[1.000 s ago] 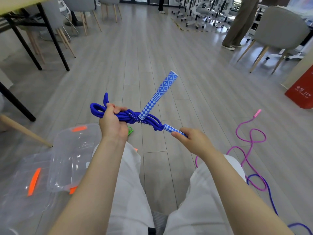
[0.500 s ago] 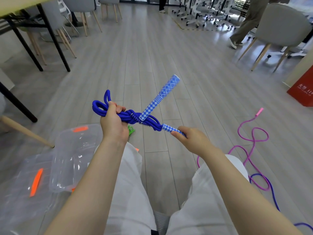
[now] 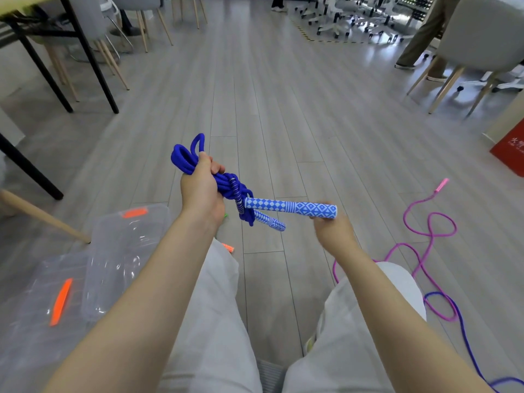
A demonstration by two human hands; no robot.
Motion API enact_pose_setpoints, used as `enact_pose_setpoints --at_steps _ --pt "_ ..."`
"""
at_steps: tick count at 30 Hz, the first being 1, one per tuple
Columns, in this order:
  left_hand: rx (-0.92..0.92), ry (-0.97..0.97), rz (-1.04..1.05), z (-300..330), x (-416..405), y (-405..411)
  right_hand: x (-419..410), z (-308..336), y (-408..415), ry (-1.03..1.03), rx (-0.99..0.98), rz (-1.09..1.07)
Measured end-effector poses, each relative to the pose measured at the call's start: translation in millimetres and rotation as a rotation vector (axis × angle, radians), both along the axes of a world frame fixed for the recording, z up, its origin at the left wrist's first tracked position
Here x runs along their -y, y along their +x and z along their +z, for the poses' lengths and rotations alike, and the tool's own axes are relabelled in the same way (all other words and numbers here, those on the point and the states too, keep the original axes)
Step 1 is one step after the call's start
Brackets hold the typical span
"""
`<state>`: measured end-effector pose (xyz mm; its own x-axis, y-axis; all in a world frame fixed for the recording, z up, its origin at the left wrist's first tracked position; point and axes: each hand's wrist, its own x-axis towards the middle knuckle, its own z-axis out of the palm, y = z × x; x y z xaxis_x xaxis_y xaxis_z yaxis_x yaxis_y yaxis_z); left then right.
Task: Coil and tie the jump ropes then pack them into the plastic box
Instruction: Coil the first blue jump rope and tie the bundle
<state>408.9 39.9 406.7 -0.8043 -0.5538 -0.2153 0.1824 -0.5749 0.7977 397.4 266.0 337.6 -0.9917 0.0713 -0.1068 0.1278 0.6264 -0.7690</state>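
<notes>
We've got the blue rope (image 3: 226,184) bundled tight in our left hand (image 3: 201,191) above our lap, right hand (image 3: 330,226) pinching a handle (image 3: 292,207), so pull that snug before dropping it in the box (image 3: 113,251).

Grey plank floor (image 3: 283,109), clear plastic box (image 3: 124,256), loose pink rope (image 3: 431,225)

Gripping a royal-blue coiled rope (image 3: 224,182) with blue-and-white diamond-patterned handles (image 3: 292,207); trailing pink-and-purple rope (image 3: 425,251) over grey plank floor (image 3: 269,95); showing orange latches (image 3: 61,302) on a clear plastic box (image 3: 124,259); wearing pale off-white trousers (image 3: 215,321).
</notes>
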Motion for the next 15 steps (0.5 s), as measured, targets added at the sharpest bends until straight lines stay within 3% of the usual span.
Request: enact_pose_setpoints --at_steps 3,5,8,13,15 --pt "0.005 -0.018 -0.013 2 1 -8 -22 -2 -15 -0.626 0.148 -0.29" --pt "0.011 -0.039 -0.018 4 1 -13 -35 0 -24 -0.841 0.179 -0.409" --pt "0.031 -0.098 -0.036 3 -2 -24 -25 10 -28 -0.656 0.026 -0.321" --pt "0.085 -0.155 -0.121 0 -14 -41 49 17 -11 -0.239 -0.091 0.362" --pt "0.083 -0.139 -0.164 -3 -16 -47 70 9 -15 -0.089 -0.146 0.512"
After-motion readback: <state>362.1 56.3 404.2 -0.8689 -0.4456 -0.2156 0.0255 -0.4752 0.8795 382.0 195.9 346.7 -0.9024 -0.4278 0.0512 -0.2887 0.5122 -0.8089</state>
